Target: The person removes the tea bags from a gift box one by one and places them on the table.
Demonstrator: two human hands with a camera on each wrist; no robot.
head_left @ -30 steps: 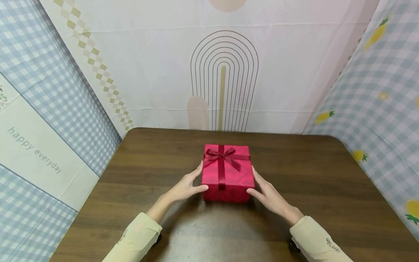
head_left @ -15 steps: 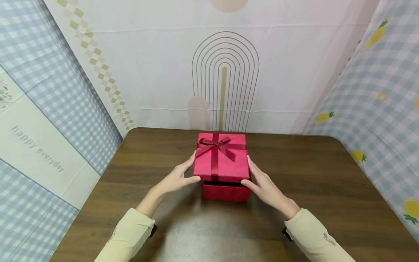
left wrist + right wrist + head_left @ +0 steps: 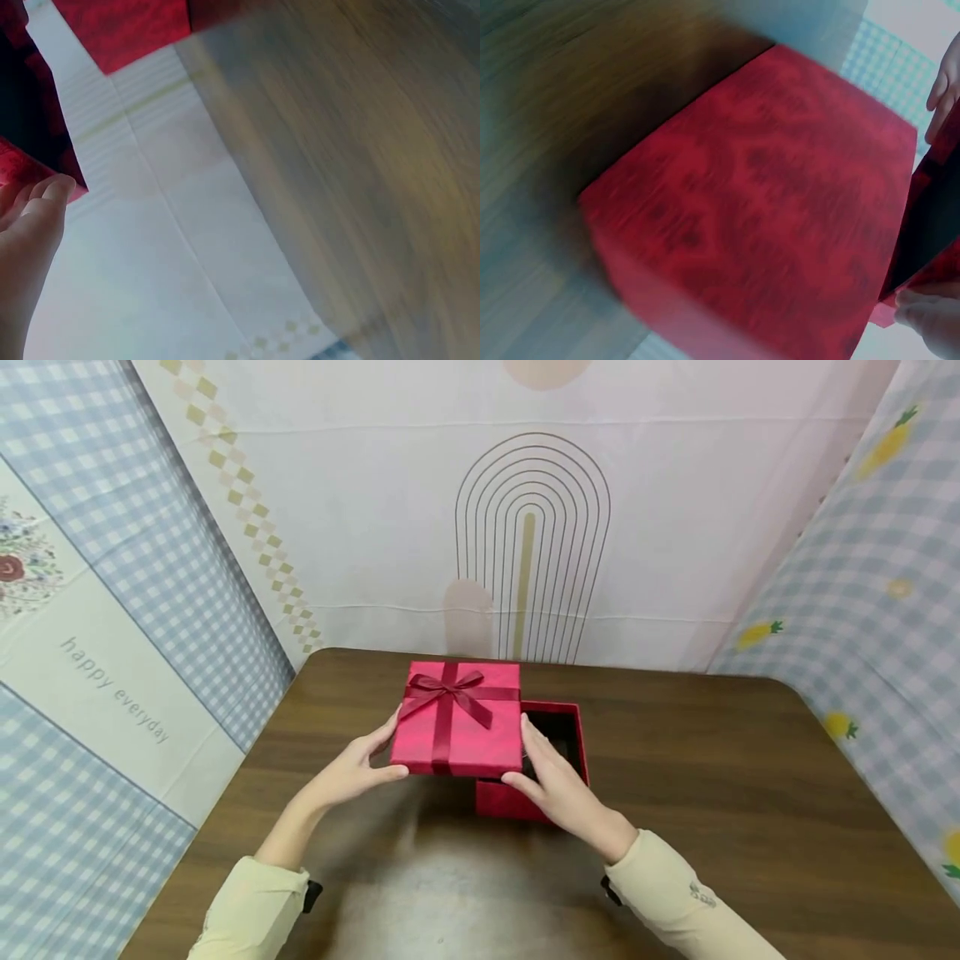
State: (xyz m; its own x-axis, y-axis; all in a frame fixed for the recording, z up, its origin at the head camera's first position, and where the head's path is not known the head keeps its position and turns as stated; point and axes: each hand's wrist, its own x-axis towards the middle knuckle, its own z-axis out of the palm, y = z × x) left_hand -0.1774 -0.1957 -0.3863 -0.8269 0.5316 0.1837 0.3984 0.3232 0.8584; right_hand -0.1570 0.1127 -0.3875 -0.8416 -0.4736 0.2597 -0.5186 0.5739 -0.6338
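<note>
A red gift-box lid [image 3: 467, 735] with a dark red ribbon and bow is held up level between both hands. My left hand [image 3: 352, 774] grips its left side, thumb at the front corner. On the opposite side my right hand [image 3: 566, 789] holds it the same way. The red box base [image 3: 510, 799] stands on the table below and to the right, partly covered by the lid and right hand; its interior looks dark. The right wrist view shows the patterned wall of the base [image 3: 757, 195] close up, beside the lid's dark underside [image 3: 934, 217].
The brown wooden table [image 3: 712, 777] has a patterned white cloth [image 3: 360, 510] hanging behind it. Blue checked cloths hang along the left [image 3: 127, 527] and right [image 3: 900, 652] sides.
Both hands have lifted the lid off the box base and carried it to the left. The base has stayed on the table, and its dark inside now shows.
</note>
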